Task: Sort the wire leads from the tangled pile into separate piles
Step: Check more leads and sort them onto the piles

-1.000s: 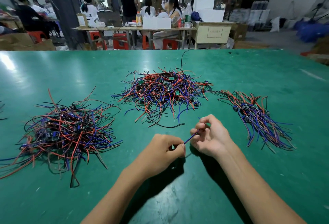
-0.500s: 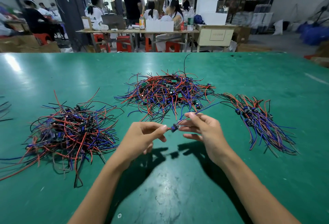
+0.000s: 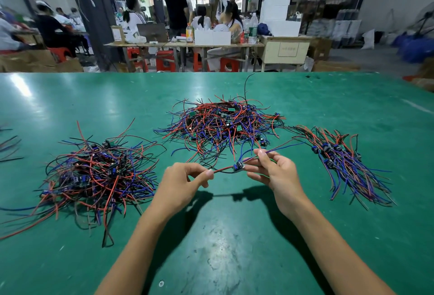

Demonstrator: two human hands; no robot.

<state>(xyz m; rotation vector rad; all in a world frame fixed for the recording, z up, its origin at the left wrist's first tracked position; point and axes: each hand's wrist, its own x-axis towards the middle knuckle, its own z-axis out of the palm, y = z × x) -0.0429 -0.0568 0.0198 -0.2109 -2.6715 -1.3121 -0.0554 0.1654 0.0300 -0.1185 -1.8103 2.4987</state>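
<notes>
Both hands, left hand [image 3: 185, 181] and right hand [image 3: 273, 172], pinch opposite wires of one wire lead [image 3: 238, 167], holding it taut above the green table [image 3: 234, 236] just in front of the tangled pile [image 3: 218, 125], probably straightening it for the neat pile [image 3: 345, 163] on the right.

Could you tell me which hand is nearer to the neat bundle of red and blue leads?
Right. The right hand is just left of that neat bundle; the left hand is farther left.
</notes>
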